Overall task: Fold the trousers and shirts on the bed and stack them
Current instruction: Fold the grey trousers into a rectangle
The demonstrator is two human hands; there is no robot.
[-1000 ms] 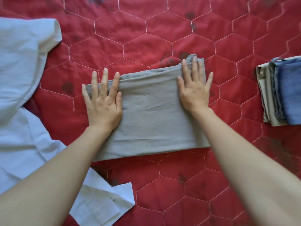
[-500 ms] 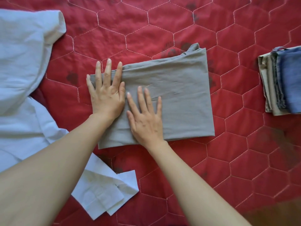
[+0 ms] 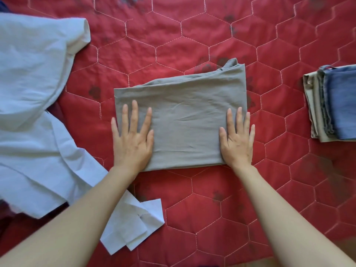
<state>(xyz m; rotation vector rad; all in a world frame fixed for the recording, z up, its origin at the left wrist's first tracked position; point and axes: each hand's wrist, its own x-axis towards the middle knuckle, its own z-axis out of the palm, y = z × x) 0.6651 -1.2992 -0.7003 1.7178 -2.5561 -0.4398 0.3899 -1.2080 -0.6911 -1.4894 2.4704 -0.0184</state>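
On the red quilted bedspread point(image 3: 192, 218), the folded grey garment point(image 3: 185, 120) lies centred, left hand point(image 3: 132, 141) and right hand point(image 3: 237, 141) pressed flat, fingers spread, on its side edges, white shirt point(image 3: 34, 116) well left, folded stack point(image 3: 335, 105) well right.

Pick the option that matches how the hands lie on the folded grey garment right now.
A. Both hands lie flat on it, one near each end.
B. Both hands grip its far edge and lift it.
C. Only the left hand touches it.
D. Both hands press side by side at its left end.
A: the left hand lies flat at the left end of the grey garment and the right hand flat at its right end, fingers straight.
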